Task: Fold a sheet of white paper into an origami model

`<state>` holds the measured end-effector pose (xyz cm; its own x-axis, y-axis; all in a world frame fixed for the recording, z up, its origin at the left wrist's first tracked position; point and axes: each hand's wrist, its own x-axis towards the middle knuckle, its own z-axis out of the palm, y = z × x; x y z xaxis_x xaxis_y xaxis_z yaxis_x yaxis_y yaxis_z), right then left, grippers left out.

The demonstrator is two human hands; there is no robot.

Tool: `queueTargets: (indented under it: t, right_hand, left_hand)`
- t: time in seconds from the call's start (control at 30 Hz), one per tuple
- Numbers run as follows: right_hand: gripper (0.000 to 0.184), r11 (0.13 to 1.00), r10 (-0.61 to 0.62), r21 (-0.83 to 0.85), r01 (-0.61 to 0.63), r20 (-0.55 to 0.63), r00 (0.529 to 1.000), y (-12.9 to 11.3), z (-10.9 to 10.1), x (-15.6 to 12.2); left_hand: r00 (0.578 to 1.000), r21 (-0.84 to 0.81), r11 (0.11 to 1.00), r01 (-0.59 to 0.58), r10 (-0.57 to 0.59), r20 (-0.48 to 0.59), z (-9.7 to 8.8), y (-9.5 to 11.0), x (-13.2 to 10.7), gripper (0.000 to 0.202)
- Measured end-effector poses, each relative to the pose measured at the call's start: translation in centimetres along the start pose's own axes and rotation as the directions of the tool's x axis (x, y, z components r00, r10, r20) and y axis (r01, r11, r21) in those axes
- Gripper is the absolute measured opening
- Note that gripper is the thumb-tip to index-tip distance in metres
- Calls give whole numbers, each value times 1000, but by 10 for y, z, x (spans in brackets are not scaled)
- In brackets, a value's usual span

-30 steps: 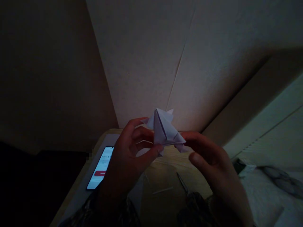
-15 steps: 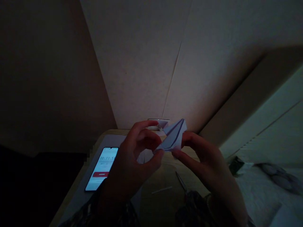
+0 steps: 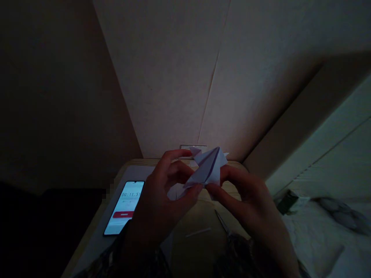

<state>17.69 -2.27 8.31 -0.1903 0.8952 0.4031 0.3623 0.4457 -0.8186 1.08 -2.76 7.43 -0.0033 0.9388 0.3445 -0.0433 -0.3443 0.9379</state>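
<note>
Between my two hands is a folded piece of white paper [image 3: 206, 168] with pointed flaps and dark crease lines, held up above the table. My left hand [image 3: 166, 189] pinches its lower left edge with the thumb in front, while the index finger reaches to a small flap at the back. My right hand [image 3: 246, 197] grips the lower right corner between thumb and fingers. Some fingertips are hidden behind the paper. Below, on the table, lie scissors [image 3: 222, 222], partly covered by my right sleeve, and a thin white strip [image 3: 198, 232].
A lit phone [image 3: 124, 206] showing a running timer lies on a pale sheet [image 3: 98, 247] at the left of the wooden table [image 3: 199, 216]. A wall [image 3: 174, 77] rises behind it. To the right are a bed [image 3: 313, 235] and a small dark green box [image 3: 288, 202].
The folded paper has turned slightly and shifted a little left, its flaps spread more. My right thumb has moved left along its lower edge, nearer my left thumb.
</note>
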Motion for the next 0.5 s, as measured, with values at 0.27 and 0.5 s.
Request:
queueTargets:
  t: [0.27,0.5]
  right_hand:
    - [9,1000,-25,17,25,-1,1000,2,1,-2]
    - [11,998,17,64,-16,-17,1000,0,6,-3]
  left_hand:
    - [1000,4,1000,-25,25,-15,1,-1,-2,39]
    - [1000,46,999,-20,20,9,-2,-3,-3,33]
